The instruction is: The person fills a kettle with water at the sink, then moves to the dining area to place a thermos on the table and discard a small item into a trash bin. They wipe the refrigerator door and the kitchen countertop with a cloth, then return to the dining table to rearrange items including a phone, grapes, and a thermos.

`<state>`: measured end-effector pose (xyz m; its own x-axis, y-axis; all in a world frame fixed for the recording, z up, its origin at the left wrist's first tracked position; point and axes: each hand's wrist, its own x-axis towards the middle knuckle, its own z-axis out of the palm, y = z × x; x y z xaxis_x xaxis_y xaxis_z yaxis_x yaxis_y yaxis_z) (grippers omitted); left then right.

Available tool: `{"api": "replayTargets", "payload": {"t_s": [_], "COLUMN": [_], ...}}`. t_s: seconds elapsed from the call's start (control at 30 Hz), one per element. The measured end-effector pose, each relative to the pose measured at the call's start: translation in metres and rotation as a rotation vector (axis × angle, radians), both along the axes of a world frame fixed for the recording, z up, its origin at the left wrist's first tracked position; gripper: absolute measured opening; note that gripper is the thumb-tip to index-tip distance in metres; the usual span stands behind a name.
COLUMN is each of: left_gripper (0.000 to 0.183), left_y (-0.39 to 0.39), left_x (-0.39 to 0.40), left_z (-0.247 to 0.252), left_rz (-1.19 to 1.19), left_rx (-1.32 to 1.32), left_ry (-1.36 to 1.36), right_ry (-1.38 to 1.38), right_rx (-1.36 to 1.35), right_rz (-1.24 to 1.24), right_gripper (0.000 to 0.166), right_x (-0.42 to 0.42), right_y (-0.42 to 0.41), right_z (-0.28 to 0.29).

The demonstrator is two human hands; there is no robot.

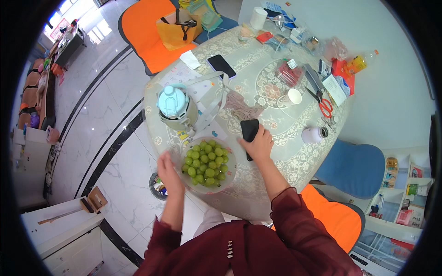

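Observation:
My right hand [259, 145] is closed around a black smartphone [249, 129] that lies on or just above the tablecloth. My left hand [170, 172], slightly blurred, is raised at the left side of a bowl of green grapes with nothing visible in it. The pale bowl [230, 179] stands near the table's front edge, heaped with green grapes [206, 162]. Behind it is a water bottle with a light blue lid [172, 100], upright in a strapped carrier [193, 114]. A crumpled mauve cloth [241, 105] lies beyond the phone in my right hand.
A second phone [221, 66] lies farther back on the table [293, 151]. To the right are a paper cup [294, 96], red-handled scissors [324, 106], a white bottle [314, 135] and a clear box of red fruit [289, 74]. Orange-covered chairs [145, 31] stand around; a bin [157, 188] is on the floor.

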<state>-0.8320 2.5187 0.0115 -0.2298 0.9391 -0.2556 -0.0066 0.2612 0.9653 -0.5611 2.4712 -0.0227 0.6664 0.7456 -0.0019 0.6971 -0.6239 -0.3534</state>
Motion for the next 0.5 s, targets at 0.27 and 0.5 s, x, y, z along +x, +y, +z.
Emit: {"api": "replayTargets", "payload": {"t_s": [0.27,0.5], "left_gripper": [0.019,0.013], "left_y": [-0.178,-0.211], "left_x": [0.028,0.099], "left_z": [-0.02,-0.042], "left_rz": [-0.383,-0.568], "left_rx": [-0.163,-0.157], "left_ry": [-0.04,-0.052], "right_ry": [0.095,0.179], "right_rx": [-0.037,0.101], "right_rz": [0.062,0.371], "right_gripper": [0.092,0.081], "right_x": [0.016,0.032], "right_y": [-0.052,-0.117], "right_z": [-0.017,-0.007]}}
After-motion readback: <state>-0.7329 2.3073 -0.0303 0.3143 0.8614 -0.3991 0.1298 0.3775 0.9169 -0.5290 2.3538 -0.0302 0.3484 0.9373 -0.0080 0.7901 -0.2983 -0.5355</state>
